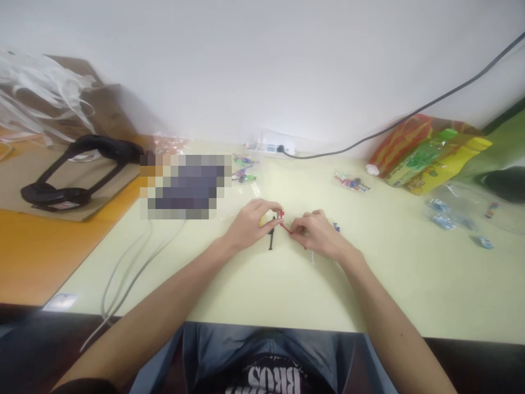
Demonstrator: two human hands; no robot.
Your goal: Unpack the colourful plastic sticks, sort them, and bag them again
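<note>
Over the middle of the pale yellow-green table (262, 290), my left hand (252, 221) pinches one end of a thin red plastic piece (286, 228). My right hand (314, 232) is closed on the other end of the same piece, which slants down from left to right between them. A black stick-like piece (271, 235) lies just below my left fingertips. Below my right hand shows a white stick-like piece (313, 257), and a small blue piece (337, 226) peeks out at its right. Something yellow shows partly behind my left fingers.
Small packs of coloured plastic pieces (351, 181) lie toward the back, with clear bags (445, 210) at right. Snack packages (438, 156) and a power strip (268, 143) stand by the wall. A blurred-out dark device (186, 187), white cables (135, 273) and a black frame (59, 194) are at left.
</note>
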